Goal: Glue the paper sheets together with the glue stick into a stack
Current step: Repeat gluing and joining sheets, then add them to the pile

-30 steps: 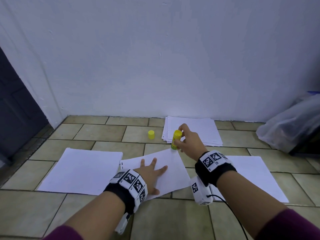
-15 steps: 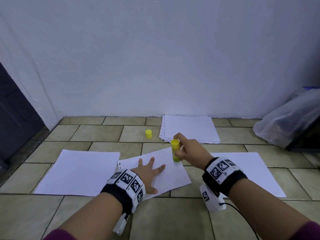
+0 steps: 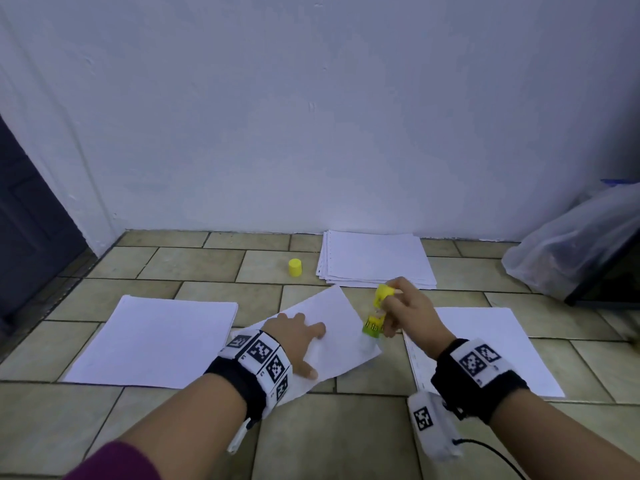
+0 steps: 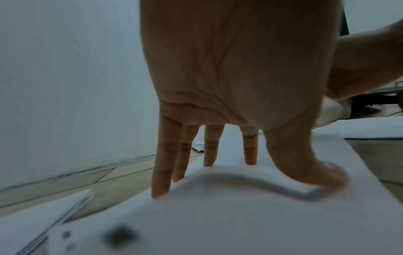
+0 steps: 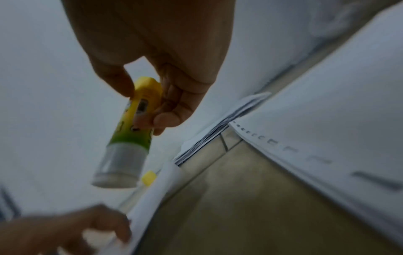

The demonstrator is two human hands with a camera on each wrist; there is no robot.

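On the tiled floor (image 3: 194, 265), a paper stack (image 3: 375, 259) lies at twelve o'clock, white sheets at nine (image 3: 152, 341) and three (image 3: 485, 344). The left hand (image 3: 298, 341) presses spread fingers flat on the tilted centre sheet (image 3: 332, 317). The right hand (image 3: 408, 310) pinches the glue stick (image 3: 375, 318), tip down near that sheet's three o'clock corner. The yellow cap (image 3: 294, 267) stands at eleven.

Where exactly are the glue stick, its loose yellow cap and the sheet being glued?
glue stick (image 3: 375, 315): head view, on the tube's yellow-green body.
yellow cap (image 3: 294, 267): head view, on the cap's side, standing on the floor tiles.
sheet being glued (image 3: 334, 311): head view, bare paper beyond the fingers.
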